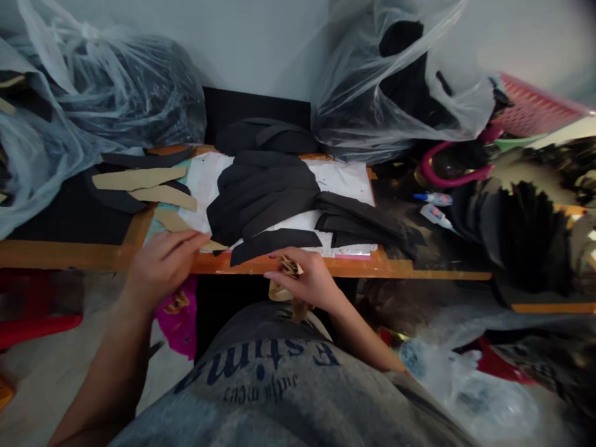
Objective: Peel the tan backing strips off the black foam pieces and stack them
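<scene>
My left hand (165,264) is closed at the table's front edge, its fingertips at a tan strip (214,246) that pokes out to the right. More tan pieces (139,179) lie just beyond it, over black ones. Near my waist my right hand (305,276) is curled round a bunch of crumpled tan strips (291,267). A single curved black piece (274,241) rests between the hands. Behind it, fanned black pieces (265,189) cover white paper (342,177), with a stack of black strips (358,220) to their right.
Plastic bags (125,93) stand at the back left, and another bag (395,93) at the back right. Glue bottles (436,215), magenta-handled scissors (454,177), black pieces (531,230) and a pink basket (535,102) are on the right. A red stool (41,329) is at lower left.
</scene>
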Demonstrator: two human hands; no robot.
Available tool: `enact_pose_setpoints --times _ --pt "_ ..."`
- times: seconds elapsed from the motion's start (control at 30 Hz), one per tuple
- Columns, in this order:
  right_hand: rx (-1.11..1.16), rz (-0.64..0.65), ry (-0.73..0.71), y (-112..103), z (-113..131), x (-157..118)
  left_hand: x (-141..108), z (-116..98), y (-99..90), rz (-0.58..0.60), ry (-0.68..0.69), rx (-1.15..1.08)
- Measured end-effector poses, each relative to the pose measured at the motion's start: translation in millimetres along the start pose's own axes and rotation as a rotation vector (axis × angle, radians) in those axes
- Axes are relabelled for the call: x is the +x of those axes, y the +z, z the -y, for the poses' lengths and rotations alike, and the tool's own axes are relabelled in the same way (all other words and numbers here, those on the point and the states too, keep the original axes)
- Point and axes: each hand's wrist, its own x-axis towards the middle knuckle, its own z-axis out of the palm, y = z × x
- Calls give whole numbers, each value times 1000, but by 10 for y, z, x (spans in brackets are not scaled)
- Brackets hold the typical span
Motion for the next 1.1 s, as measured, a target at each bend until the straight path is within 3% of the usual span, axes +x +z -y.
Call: enact_pose_setpoints --times 0.1,0.23,0.33,0.43,0.5,0.6,0.77,0.87,0.93,1.03,1.1 --pt "14 19 -78 93 33 55 195 -383 24 102 149 -4" --pt "32 110 -18 49 67 91 327 -619 81 111 159 -77" --pt "372 180 131 -7 77 66 355 -697 121 111 98 -273" --pt "709 187 247 37 56 30 374 -809 183 81 132 -515" --pt "826 179 291 105 23 12 366 -886 237 13 141 -600" --pt "969 140 389 163 -47 -3 301 -941 318 -163 14 -598" --pt "1090 -237 502 14 -232 -36 187 -821 432 -599 -420 -598" --pt "1073 -402 506 -149 -392 -113 180 -638 453 -867 -675 -697" --pt "977 -442 493 -281 -482 -186 184 -498 425 -980 -762 -817" --pt "601 -368 468 -508 -510 -270 187 -339 337 -961 -796 -918" --pt "294 -235 434 -630 -430 -280 203 -319 282 -795 -773 -851"
